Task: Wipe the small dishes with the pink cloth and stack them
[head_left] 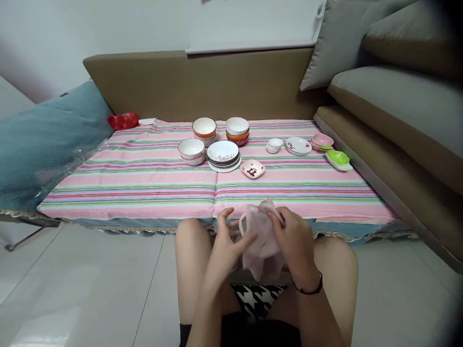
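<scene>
My right hand (291, 233) grips a pale pink cloth (262, 236) in front of my knees, thumb pressed over its upper edge. The cloth hangs down in folds. A white curved piece like a cup handle (242, 223) shows at the cloth's left side; whatever it belongs to is covered. My left hand (229, 241) is beside it with fingers spread, the thumb over the cloth's left part. Beyond my hands, a square pink-and-white dish (253, 169) lies near a stack of plates (223, 153) on the striped cloth (162, 188).
Stacked bowls (204, 127), more bowls (238, 127) and a single-looking bowl (191, 151) stand behind. Rightward are small dishes (275, 144), flowered plates (298, 145), pink bowls (321, 140) and a green leaf-shaped dish (338, 159). Sofa cushions (398, 101) border the right; red packaging (123, 120) lies left.
</scene>
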A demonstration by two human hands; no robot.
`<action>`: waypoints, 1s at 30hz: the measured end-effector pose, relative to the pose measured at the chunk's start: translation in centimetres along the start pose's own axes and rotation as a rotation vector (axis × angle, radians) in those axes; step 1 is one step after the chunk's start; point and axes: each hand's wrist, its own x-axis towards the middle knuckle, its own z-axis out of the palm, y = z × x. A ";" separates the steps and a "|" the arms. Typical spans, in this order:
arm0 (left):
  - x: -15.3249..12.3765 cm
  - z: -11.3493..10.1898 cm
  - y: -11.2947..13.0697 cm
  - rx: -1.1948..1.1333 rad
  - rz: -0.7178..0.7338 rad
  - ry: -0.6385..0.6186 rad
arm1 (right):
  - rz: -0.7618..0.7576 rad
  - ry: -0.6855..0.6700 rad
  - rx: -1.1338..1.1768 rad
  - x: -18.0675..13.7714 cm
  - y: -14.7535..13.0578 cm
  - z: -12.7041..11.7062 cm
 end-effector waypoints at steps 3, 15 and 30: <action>-0.3 0.8 -0.9 0.249 0.088 -0.016 | 0.072 0.030 -0.039 0.4 0.0 0.1; 0.7 -0.3 -0.1 0.214 0.322 0.107 | 0.124 0.023 -0.024 1.1 0.2 -0.8; -0.8 0.1 1.8 0.238 0.207 0.127 | 0.024 0.047 0.217 -0.9 -1.0 -1.0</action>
